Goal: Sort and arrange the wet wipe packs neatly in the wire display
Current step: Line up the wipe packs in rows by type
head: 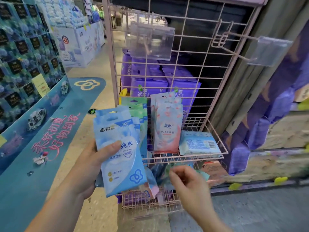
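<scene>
Nearest, the left hand grips a stack of light-blue wet wipe packs, long axis upright, hang-holes up, before the pink wire display's left edge; the right hand hovers loosely curled, empty.

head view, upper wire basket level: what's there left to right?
blue packs held in the left hand → green packs → pink packs standing upright → light-blue pack lying flat.

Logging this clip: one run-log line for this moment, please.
left hand: holds blue packs | right hand: empty, below wire shelf | pink packs: upright on shelf
</scene>
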Demonstrator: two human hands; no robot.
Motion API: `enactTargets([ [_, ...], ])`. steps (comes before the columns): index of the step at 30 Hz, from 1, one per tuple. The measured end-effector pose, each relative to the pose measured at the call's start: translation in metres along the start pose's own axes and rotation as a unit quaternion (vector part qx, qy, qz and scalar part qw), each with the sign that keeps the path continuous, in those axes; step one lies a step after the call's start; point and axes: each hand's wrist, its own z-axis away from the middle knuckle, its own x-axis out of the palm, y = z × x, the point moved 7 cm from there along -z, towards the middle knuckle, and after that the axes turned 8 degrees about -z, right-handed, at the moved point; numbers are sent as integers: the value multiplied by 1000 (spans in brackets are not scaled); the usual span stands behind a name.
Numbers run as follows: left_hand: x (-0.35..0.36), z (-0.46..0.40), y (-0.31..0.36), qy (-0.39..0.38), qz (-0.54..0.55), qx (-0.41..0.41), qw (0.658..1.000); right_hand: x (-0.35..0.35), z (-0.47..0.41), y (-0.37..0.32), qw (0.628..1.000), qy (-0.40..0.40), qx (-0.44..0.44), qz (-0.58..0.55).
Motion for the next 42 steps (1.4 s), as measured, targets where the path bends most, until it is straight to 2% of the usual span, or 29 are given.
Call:
enactTargets([
  [2, 17, -3, 4, -22, -4, 15, 1000, -39, -21, -32, 990, 54, -103, 75],
  [3, 25, -4, 6, -28, -3, 22, 999, -50, -37, -42, 977, 44, -132, 161],
  [5, 36, -6, 8, -33, 6, 28, 999, -56, -75, -32, 925, -49, -108, 361],
  [7, 41, -6, 8, -21, 9, 30, 999, -57, -100, -8, 875, -151, -32, 458],
  [9, 40, -5, 7, 3, 9, 31, 999, -54, -115, 5, 859, -211, -17, 467],
  [12, 38, -1, 7, 50, 22, 45, 998, -53, -135, 12, 851, -253, -10, 461],
  [14, 40, 5, 7, 77, 38, 49, 995, -51, -149, 13, 835, -257, -27, 486],
  [16, 44, 9, 5, 98, 53, 47, 993, -49, -158, 12, 834, -224, -66, 501],
  [18, 45, 13, 0, 111, 48, 38, 992, -50, -161, 6, 844, -184, -114, 491],
  [20, 46, 17, -4, 126, 40, 32, 991, -53, -159, -2, 863, -176, -135, 454],
  [22, 45, 19, -7, 140, 42, 31, 989, -66, -156, -13, 903, -158, -114, 384],
  [26, 48, 19, -6, 138, 49, 30, 989, -112, -139, -45, 969, -69, -127, 202],
  [28, 49, 18, -6, 136, 50, 31, 989, -128, -119, -45, 986, -142, -78, 34],
  [29, 50, 17, -4, 133, 48, 32, 989, -131, -104, -43, 975, -214, -39, -44],
  [31, 52, 17, -2, 125, 45, 33, 991, -126, -69, -31, 921, -370, 41, -116],
  [33, 52, 16, -2, 119, 41, 33, 991, -108, -33, -5, 866, -491, 81, -37],
  [34, 52, 16, -2, 116, 38, 32, 992, -99, -22, 18, 858, -505, 81, 45],
  [35, 51, 15, -2, 111, 37, 32, 993, -93, -20, 44, 866, -479, 77, 121],
  [37, 49, 13, -4, 100, 35, 27, 994, -89, -29, 85, 913, -332, 68, 226],
  [39, 47, 11, -6, 91, 33, 23, 995, -90, -40, 104, 936, -188, 20, 298],
  [41, 47, 9, -7, 83, 29, 17, 996, -90, -55, 108, 947, -107, -1, 302],
  [42, 48, 8, -8, 80, 27, 14, 996, -88, -64, 108, 950, -95, 0, 298],
])
